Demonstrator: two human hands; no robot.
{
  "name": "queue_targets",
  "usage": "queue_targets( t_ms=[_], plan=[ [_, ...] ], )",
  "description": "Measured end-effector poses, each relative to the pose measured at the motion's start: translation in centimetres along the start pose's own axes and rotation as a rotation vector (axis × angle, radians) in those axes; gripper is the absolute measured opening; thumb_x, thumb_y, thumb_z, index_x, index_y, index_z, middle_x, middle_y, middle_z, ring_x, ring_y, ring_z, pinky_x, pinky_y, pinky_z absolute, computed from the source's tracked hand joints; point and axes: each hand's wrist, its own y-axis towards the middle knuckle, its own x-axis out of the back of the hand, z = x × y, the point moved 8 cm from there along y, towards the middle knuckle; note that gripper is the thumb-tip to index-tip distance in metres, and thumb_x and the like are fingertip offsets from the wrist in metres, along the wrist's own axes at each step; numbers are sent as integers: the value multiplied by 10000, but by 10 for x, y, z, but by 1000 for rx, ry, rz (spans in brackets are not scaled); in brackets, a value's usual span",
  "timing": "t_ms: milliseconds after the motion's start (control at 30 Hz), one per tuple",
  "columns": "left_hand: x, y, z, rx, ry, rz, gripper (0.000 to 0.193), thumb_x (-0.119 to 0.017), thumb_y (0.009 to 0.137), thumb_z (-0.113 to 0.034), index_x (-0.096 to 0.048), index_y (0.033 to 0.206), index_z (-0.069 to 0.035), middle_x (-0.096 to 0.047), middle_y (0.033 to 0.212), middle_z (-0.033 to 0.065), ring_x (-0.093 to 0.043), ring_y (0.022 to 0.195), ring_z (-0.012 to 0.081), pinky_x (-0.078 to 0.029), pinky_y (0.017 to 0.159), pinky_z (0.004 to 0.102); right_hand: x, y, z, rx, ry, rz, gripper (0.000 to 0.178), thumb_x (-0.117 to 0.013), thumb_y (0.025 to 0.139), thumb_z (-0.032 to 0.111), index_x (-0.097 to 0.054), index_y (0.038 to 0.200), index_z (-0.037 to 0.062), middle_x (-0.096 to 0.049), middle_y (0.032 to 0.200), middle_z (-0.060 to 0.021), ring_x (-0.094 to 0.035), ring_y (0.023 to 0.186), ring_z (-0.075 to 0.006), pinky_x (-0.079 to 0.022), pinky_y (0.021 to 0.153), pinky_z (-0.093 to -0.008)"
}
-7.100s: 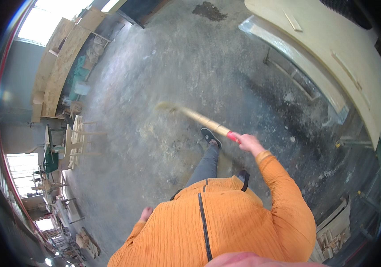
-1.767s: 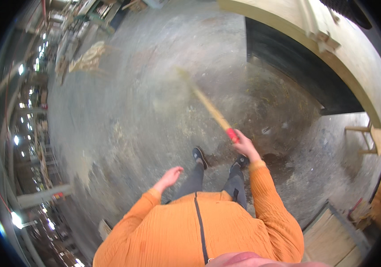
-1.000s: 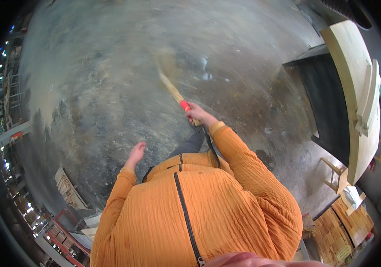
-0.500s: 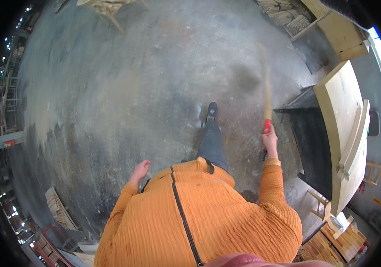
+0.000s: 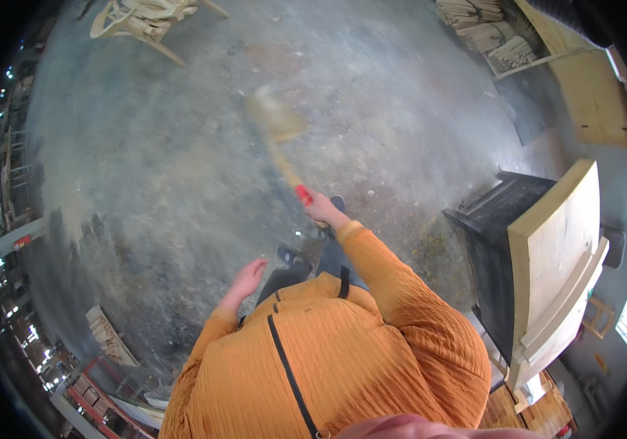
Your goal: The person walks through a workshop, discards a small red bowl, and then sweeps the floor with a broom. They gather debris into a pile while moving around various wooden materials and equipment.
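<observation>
My right hand [image 5: 323, 209] is closed around the red grip of a short broom [image 5: 284, 164]. The broom's pale yellowish handle points away and to the left over the floor. Its straw-coloured head is smeared by motion, so I cannot tell if it touches the ground. Off to the left of my waist, my left hand [image 5: 246, 281] hangs with its fingers loosely stretched and nothing in it.
On the right stands a dark cabinet-like piece [image 5: 478, 256] with curved pale wooden boards [image 5: 547, 256] on it. Bundled thin sticks [image 5: 489, 40] lie at the far right. A wooden chair frame [image 5: 156, 47] heaped with wood pieces stands far left. Concrete floor [image 5: 182, 168] lies ahead.
My right hand has swung the broom from the right across to the left in front of me. My left hand has shifted slightly right. The surroundings have shifted in view, with my feet moved.
</observation>
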Motion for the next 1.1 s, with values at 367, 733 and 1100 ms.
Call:
queue_targets(
  t_ms=[367,733,1100],
  plan=[
    [133,81,25,119,34,-108,255,-414,846,-145,-533,1050,-49,-568,1035,158,-530,979,302,-416,829,345,154,-86,-28,-46,-536,-343,687,-489,726,96,-247,1310,363,-589,888,-179,-573,832,-345,-453,695,-432],
    [248,207,61,271,91,158,279,-400,836,-170,-526,1053,-47,-590,964,146,-553,875,299,-430,757,367,300,41,-54,-448,911,-1150,46,-518,747,70,-500,727,33,-480,607,-24,-488,496,-154,-391,423,-292],
    [438,304,22,213,-221,-82,234,-402,864,-114,-513,1059,-46,-564,889,48,-520,714,132,-440,672,255,50,411,359,168,-66,-6,629,-577,681,148,-351,1264,79,-608,879,-154,-598,757,-277,-470,677,-355]
  ],
)
